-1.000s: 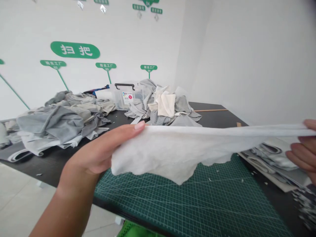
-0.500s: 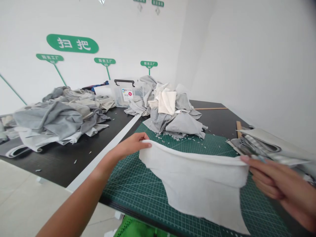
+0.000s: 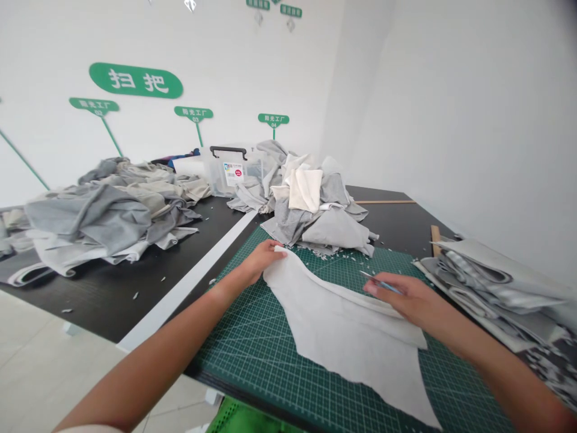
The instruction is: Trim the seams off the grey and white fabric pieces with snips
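Note:
A white piece of cloth with a folded band along its upper edge lies spread over a green cutting mat. My left hand pinches its upper left corner between thumb and fingers. Closed around a small blue tool with a pointed metal tip is my right hand, just above the folded band. The tip points left, away from my palm. I cannot make out the tool's exact kind, since my fingers cover part of it.
A heap of grey and cream cloths stands at the mat's far edge among scraps. Behind it is a clear plastic box. More cloths lie left on the black table. Folded cloths are stacked right, near a wooden strip.
My right hand has let go of the cloth's right end and moved left with the blue tool. That end now rests lower on the mat. My left hand keeps its corner, slightly farther right.

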Available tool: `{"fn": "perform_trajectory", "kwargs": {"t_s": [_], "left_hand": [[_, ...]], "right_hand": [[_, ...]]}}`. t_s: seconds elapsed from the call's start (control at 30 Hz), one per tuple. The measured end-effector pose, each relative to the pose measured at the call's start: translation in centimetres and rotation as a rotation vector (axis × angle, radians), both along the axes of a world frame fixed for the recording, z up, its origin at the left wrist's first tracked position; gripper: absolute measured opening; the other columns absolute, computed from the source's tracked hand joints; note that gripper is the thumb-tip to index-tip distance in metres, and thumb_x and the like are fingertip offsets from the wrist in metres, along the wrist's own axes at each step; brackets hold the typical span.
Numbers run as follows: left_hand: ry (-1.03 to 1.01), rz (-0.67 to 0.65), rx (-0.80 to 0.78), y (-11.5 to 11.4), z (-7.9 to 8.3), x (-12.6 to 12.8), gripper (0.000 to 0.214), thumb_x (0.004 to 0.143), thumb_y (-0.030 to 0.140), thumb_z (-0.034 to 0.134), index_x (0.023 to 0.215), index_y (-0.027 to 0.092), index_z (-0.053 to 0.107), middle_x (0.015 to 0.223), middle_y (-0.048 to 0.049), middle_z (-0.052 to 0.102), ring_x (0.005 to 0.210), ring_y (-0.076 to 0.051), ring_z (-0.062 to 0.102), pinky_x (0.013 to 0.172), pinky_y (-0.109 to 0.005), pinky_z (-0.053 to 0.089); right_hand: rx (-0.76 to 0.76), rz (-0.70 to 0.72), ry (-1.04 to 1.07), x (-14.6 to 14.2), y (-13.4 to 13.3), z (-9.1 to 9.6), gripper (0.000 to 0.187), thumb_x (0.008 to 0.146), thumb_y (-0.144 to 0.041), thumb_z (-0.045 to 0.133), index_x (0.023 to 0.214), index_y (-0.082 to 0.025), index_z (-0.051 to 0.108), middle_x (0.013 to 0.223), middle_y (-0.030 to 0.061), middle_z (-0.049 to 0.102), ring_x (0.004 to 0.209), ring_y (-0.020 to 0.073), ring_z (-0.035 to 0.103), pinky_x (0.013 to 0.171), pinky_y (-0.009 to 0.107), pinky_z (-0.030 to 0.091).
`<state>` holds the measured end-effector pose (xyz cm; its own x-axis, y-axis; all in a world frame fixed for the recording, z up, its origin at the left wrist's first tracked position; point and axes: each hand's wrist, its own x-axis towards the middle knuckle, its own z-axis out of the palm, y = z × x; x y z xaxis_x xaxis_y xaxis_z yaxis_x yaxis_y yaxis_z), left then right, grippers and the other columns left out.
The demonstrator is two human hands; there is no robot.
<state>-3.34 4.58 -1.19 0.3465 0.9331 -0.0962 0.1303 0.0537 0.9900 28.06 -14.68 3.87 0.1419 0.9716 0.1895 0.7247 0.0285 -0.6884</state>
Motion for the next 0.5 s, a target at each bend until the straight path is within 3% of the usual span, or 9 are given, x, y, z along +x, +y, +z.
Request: {"fn": "perform_trajectory", "kwargs": {"t_s": [0.07,0.13,0.3,0.4,0.5], "left_hand": [[-0.050,0.034,-0.050,-0.2,-0.7,0.7,0.045,0.071,0.048,0.077,0.099,0.016,0.062,0.089,-0.0058,0.067,0.076,-0.019,0.062,0.066,-0.028,0.045],[-0.082,0.048,-0.041,-0.4,-1.5,0.9,0.044,0.073,0.051,0.076,0.094,0.016,0.060,0.080,-0.0029,0.065,0.068,-0.016,0.059,0.061,-0.026,0.043],[-0.182,-0.052,0.096,-0.5,-2.9,0.5,0.037,0.075,0.044,0.077,0.097,0.019,0.060,0.077,0.0009,0.063,0.064,-0.013,0.057,0.058,-0.022,0.041],[-0.182,-0.088,0.192,-0.4,-3.0,0.5,0.029,0.081,0.041,0.072,0.096,0.017,0.066,0.086,-0.0026,0.069,0.073,-0.014,0.061,0.066,-0.023,0.043],[-0.165,-0.098,0.293,-0.4,-3.0,0.7,0.025,0.083,0.038,0.069,0.096,0.017,0.068,0.095,-0.0046,0.071,0.086,-0.017,0.063,0.076,-0.024,0.045]], "right_hand": [[-0.096,0.102,0.042,-3.4,2.8,0.4,0.037,0.090,-0.058,0.061,0.096,-0.025,0.077,0.100,0.0055,0.076,0.086,0.0264,0.069,0.069,0.030,0.048],[-0.048,0.125,0.080,-6.2,5.8,-0.2,0.038,0.091,-0.056,0.058,0.096,-0.023,0.076,0.100,0.0065,0.076,0.089,0.0286,0.068,0.075,0.033,0.048],[0.113,0.094,0.246,-10.6,12.4,-4.3,0.032,0.089,-0.047,0.061,0.098,-0.021,0.076,0.105,0.0084,0.076,0.095,0.0296,0.066,0.086,0.037,0.047],[0.150,0.138,0.278,-11.8,14.5,-6.5,0.037,0.090,-0.048,0.059,0.104,-0.019,0.077,0.109,0.0094,0.075,0.099,0.0296,0.066,0.089,0.037,0.048],[0.178,0.200,0.291,-12.2,14.9,-7.5,0.039,0.093,-0.049,0.056,0.109,-0.020,0.077,0.112,0.0088,0.075,0.102,0.0286,0.066,0.092,0.037,0.049]]}}
